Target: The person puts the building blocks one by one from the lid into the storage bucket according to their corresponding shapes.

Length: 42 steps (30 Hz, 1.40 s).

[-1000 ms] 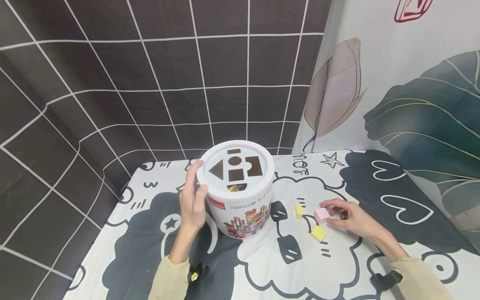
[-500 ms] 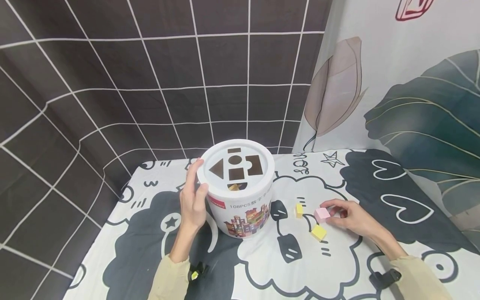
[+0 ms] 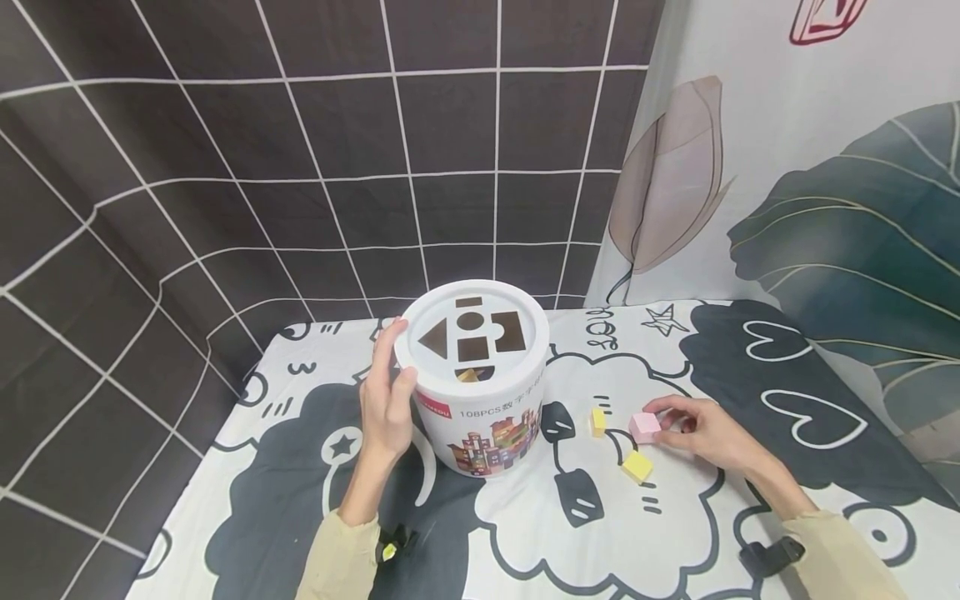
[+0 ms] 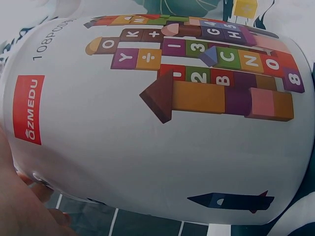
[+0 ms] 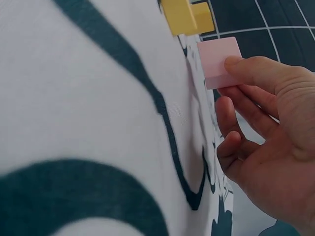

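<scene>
In the head view, my left hand (image 3: 386,412) holds the left side of a white toy-block bucket (image 3: 480,425), thumb and fingers at the lid's rim. The lid (image 3: 438,367) has cut-out shapes: a triangle, a circle, rectangles and a notched one. My right hand (image 3: 708,433) pinches a pink cube-like block (image 3: 645,427) between thumb and fingers, low over the cloth. The right wrist view shows the thumb on the pink block's (image 5: 216,61) face, other fingers behind it. A flat yellow block (image 3: 637,467) and a smaller upright yellow block (image 3: 597,422) are close by.
A black-and-white cartoon cloth (image 3: 525,533) covers the table. Behind it hang a dark grid-patterned curtain (image 3: 450,125) and a leaf-print curtain (image 3: 675,50). Through one lid hole shows a yellowish block (image 3: 468,376) inside the bucket.
My right hand and the pink block have shifted only very slightly to the right. The left hand, bucket and yellow blocks stay where they were.
</scene>
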Each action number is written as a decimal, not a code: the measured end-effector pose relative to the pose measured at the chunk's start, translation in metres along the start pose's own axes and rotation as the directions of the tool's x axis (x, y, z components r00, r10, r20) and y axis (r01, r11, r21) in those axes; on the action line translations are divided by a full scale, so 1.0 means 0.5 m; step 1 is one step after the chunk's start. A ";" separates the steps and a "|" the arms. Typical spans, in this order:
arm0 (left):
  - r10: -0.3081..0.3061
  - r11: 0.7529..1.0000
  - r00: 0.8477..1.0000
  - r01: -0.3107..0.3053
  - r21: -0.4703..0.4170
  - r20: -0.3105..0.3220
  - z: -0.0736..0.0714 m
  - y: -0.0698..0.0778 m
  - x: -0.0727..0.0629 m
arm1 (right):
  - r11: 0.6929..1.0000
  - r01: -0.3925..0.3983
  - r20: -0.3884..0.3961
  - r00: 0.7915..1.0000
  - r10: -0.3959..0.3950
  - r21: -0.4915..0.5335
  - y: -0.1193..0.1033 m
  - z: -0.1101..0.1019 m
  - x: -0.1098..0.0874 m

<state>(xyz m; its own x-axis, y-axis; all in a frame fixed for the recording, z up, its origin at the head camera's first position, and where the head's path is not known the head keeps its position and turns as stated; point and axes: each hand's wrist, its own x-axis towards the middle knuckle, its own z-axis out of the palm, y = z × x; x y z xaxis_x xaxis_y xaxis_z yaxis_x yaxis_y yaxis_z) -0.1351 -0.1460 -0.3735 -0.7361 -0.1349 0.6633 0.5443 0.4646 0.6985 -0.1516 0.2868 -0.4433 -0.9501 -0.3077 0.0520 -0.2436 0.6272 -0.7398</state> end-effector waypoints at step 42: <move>-0.008 1.000 1.000 0.008 -0.004 0.004 0.001 -0.001 -0.001 | 0.986 0.149 -0.038 0.988 -0.152 -0.077 -0.100 -0.055 0.051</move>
<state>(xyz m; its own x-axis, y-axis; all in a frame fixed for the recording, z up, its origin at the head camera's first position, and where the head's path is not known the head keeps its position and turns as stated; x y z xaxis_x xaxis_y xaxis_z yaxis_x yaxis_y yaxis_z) -0.1352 -0.1456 -0.3744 -0.7420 -0.1355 0.6566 0.5400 0.4598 0.7050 -0.1688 0.2673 -0.3869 -0.9087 -0.3719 0.1897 -0.3967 0.6273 -0.6702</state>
